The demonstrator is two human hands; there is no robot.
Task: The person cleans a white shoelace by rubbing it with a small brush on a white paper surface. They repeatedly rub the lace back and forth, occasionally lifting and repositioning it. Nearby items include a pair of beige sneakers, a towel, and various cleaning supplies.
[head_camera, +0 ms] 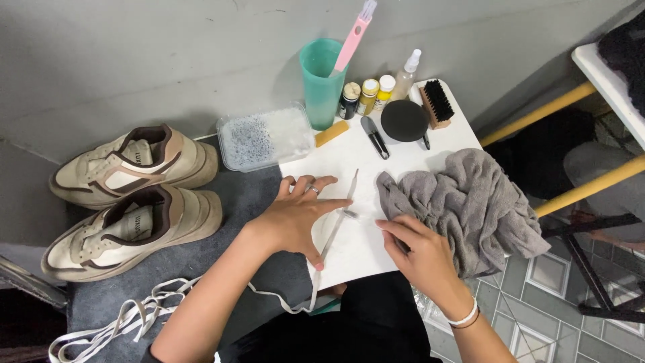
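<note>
My left hand lies with fingers spread flat on a white shoelace across the tabletop; my right hand, fingers together, pinches its tip.

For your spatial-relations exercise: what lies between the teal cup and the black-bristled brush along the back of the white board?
In the head view, three small paint bottles and a clear spray bottle stand between the teal cup and the brush.

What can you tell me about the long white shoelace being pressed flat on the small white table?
The long white flat shoelace looks like woven fabric. One stretch lies straight and diagonal across the small white table, its tip towards the bottles. The left hand pins it down; the right hand touches it near the middle. The rest trails off the table's edge in loose loops.
</note>
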